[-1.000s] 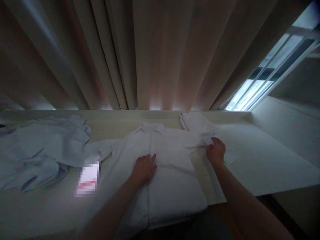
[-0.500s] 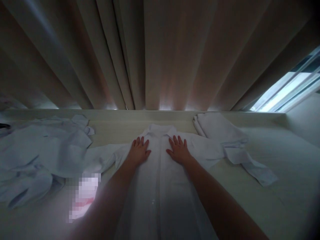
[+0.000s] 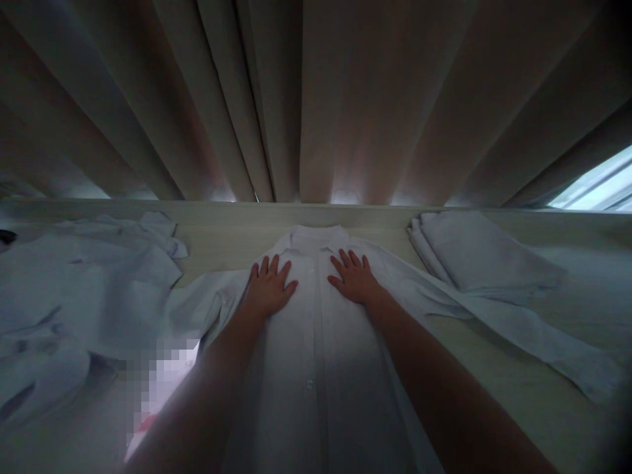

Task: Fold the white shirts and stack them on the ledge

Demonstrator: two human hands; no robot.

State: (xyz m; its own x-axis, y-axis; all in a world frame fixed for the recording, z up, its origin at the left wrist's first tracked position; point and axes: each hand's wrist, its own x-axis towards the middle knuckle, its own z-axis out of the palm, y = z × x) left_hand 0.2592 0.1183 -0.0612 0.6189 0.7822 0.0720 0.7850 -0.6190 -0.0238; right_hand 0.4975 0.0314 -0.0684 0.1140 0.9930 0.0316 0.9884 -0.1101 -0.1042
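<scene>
A white buttoned shirt (image 3: 316, 355) lies spread front-up on the pale table (image 3: 227, 240), its collar toward the curtain. My left hand (image 3: 269, 288) rests flat on the shirt's chest left of the button line, fingers stretched out. My right hand (image 3: 354, 278) lies flat just right of the button line, fingers apart. Neither hand holds anything. The shirt's right sleeve (image 3: 533, 332) stretches out over the table to the right; the left sleeve (image 3: 197, 306) is bunched beside my left arm.
A heap of crumpled white shirts (image 3: 83, 296) lies at the left. A folded white garment (image 3: 474, 253) sits at the back right. Beige curtains (image 3: 316, 99) hang behind the table; a window strip (image 3: 597, 187) shows at the right. A blurred patch (image 3: 158, 388) lies at the front left.
My right hand let go of the sleeve at the right and came onto the shirt's chest; my left hand slid up toward the collar. The right sleeve now lies stretched out.
</scene>
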